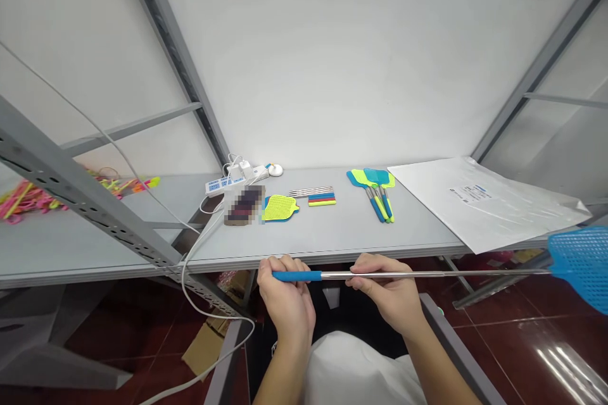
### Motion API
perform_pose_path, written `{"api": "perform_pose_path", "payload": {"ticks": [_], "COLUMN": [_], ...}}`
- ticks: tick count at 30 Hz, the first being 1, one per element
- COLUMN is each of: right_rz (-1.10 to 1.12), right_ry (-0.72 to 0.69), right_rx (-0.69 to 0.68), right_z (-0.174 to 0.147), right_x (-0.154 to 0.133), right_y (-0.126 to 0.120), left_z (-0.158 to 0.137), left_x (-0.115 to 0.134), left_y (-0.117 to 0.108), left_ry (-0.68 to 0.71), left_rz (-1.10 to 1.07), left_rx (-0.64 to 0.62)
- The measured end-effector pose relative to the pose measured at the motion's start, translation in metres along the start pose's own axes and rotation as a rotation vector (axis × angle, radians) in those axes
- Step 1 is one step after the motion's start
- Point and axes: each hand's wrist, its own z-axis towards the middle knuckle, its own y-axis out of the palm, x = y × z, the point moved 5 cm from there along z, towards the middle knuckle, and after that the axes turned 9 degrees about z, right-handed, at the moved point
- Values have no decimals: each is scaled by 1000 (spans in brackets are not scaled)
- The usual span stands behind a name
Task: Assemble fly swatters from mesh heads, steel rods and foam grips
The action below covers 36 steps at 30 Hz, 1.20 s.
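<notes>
"What are you holding?"
"A blue plastic mesh fly swatter, before the grey bench. My left grip clasps its handle; my right grip pinches its silver metal shaft."

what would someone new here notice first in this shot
Probably the long blue fly swatter, held across the front, its handle in the left hand and its metal shaft in the right hand, with its mesh head at the right edge. Next might come the blue and yellow-green swatters bunched on the gray table, just left of the big white package.
</notes>
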Motion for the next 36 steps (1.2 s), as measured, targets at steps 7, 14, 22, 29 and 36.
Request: {"api": "perform_pose_path", "payload": {"ticks": [7,14,22,29,36], "right_rz": [10,129,115,26,5], "right_ry": [89,-35,-55,32,134], "right_rx": [33,195,113,43,17], "right_z": [-1,2,5,3,-1], "right_x": [2,-9,-11,-2,3], "right_y": [-9,-48,-39,-4,-5], "left_z": [9,26,30,-2,7], "left_x": [13,30,35,-5,6], "left_y": [-4,-16,-21,4,-3], "left_ry": [60,126,114,-8,64], "left_rz": [16,28,-8,35,43], "left_rx": [-1,33,91,-31,-10]}}
